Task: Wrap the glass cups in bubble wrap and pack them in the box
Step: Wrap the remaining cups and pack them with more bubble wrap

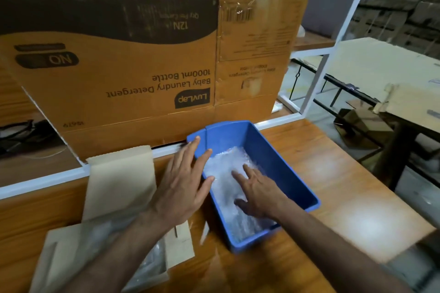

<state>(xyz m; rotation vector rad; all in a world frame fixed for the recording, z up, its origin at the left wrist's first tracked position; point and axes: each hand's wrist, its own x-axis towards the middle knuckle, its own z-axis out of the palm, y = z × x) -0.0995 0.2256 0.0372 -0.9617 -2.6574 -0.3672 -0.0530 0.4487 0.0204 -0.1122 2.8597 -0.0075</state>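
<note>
A blue plastic bin (281,164) stands on the wooden table and holds a white heap of bubble wrap (222,173). My right hand (258,194) is inside the bin, fingers spread, resting flat on the wrap. My left hand (184,179) lies open over the bin's left rim, fingertips reaching the wrap's edge. An open beige cardboard box (119,181) with a raised flap lies left of the bin, under my left forearm, with clear plastic showing inside it at the bottom. No bare glass cup shows; whether cups lie under the wrap cannot be told.
A tall brown carton (142,59) printed "Baby Laundry Detergent" stands upside down right behind the bin. A white metal frame (333,54) rises at the right. Beyond the table's right edge stands another table (381,74) with cardboard scraps on the floor.
</note>
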